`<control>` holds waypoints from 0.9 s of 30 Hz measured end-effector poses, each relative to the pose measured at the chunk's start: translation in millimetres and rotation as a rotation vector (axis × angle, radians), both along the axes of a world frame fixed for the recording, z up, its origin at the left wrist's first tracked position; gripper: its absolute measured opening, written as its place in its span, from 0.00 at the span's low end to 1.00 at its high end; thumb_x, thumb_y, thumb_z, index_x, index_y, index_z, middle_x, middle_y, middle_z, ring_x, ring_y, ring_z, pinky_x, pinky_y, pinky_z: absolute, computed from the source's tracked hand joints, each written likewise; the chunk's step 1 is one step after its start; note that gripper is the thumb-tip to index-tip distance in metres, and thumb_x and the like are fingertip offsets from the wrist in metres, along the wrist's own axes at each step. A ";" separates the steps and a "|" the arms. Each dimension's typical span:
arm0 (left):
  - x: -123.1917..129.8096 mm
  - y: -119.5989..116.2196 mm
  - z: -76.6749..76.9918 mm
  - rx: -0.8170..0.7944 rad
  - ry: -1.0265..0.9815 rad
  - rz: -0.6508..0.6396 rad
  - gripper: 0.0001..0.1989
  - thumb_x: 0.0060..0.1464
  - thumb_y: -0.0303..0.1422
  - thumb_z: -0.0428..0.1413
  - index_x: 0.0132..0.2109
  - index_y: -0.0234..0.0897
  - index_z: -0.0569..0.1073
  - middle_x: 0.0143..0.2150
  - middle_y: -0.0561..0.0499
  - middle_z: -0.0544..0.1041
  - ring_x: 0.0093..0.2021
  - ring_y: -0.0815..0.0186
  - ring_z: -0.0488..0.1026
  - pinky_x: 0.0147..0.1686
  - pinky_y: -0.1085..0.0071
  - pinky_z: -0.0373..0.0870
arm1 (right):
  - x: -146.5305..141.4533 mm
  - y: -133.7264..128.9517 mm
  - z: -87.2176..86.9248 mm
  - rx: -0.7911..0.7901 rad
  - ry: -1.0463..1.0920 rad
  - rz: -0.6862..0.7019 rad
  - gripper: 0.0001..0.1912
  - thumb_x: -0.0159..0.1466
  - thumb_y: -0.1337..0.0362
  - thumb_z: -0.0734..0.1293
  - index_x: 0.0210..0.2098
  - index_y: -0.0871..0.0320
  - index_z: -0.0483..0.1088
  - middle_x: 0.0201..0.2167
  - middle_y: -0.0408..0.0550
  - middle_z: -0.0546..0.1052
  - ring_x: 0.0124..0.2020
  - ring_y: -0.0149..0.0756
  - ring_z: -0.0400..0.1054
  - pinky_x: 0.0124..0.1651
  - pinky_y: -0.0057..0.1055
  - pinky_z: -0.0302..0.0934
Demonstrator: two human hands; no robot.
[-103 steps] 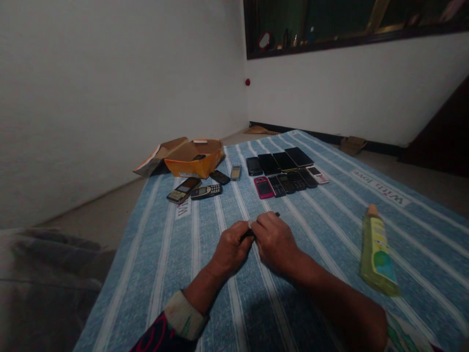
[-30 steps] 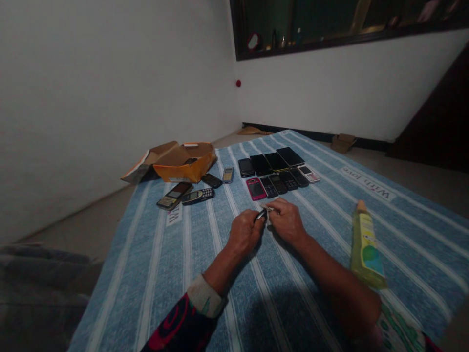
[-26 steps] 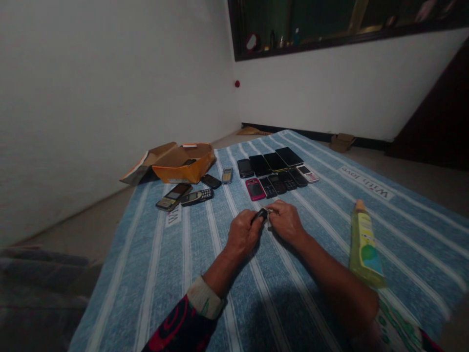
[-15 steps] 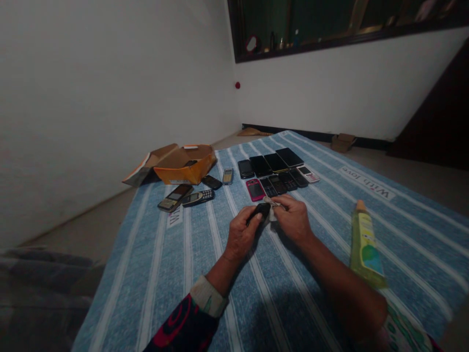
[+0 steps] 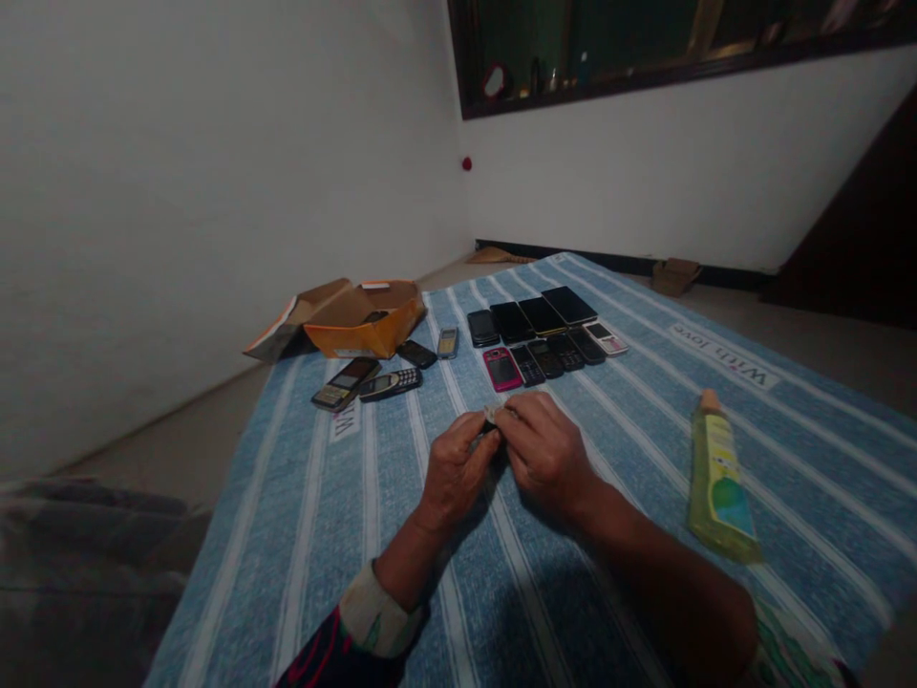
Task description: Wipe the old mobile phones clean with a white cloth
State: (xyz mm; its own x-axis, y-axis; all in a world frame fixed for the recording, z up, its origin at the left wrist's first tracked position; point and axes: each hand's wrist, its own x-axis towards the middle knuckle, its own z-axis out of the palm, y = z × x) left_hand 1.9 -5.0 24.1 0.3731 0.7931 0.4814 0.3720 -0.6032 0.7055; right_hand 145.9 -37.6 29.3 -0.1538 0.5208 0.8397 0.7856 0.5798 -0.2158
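My left hand (image 5: pixel 457 466) is closed around a small black mobile phone (image 5: pixel 489 427), mostly hidden by the fingers. Pinched in my right hand (image 5: pixel 545 449) is a pale wiping cloth (image 5: pixel 492 413), pressed against the phone's far end. Both hands meet above the striped cloth cover. Just beyond them lies a pink phone (image 5: pixel 502 370), at the left end of a row of keypad phones. Behind that row are several larger dark phones (image 5: pixel 511 323), side by side.
An open orange cardboard box (image 5: pixel 365 339) stands at the far left, a dark phone inside. Near it lie a silver-edged phone (image 5: pixel 346 384), a keypad phone (image 5: pixel 391 383) and others. A bottle of yellow-green liquid (image 5: pixel 723 487) lies on the blue striped cover (image 5: pixel 287 573) at right.
Both hands have drawn closer together, the left one turning the phone so less of it shows. The cloth is now bunched smaller between the fingers. The laid-out phones stay put.
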 end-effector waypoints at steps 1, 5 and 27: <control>-0.4 -0.1 0.1 0.010 0.017 0.004 0.10 0.61 0.35 0.52 0.40 0.37 0.76 0.35 0.50 0.78 0.37 0.65 0.74 0.41 0.69 0.71 | -0.9 -0.8 0.8 0.000 -0.032 -0.011 0.15 0.68 0.71 0.56 0.38 0.62 0.74 0.31 0.53 0.73 0.38 0.41 0.65 0.41 0.36 0.62; -0.6 0.1 -0.7 0.069 0.046 -0.007 0.10 0.61 0.35 0.51 0.41 0.37 0.76 0.37 0.48 0.78 0.39 0.64 0.75 0.43 0.69 0.71 | 4.0 2.9 -1.4 -0.019 -0.052 -0.072 0.15 0.69 0.71 0.56 0.35 0.61 0.73 0.30 0.52 0.72 0.37 0.41 0.63 0.40 0.36 0.61; -2.8 0.3 -3.3 0.114 0.063 0.000 0.11 0.61 0.35 0.52 0.43 0.37 0.77 0.38 0.47 0.80 0.40 0.62 0.76 0.43 0.67 0.72 | 1.7 0.4 -1.6 0.007 -0.124 -0.103 0.15 0.69 0.70 0.57 0.32 0.62 0.73 0.29 0.52 0.71 0.36 0.41 0.61 0.39 0.36 0.57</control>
State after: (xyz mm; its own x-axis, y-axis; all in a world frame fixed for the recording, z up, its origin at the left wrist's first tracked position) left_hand -0.9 -4.8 20.9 0.4049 0.7346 0.5444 0.4134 -0.6781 0.6076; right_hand 147.6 -37.2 27.7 -0.2024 0.5332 0.8214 0.8615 0.4958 -0.1096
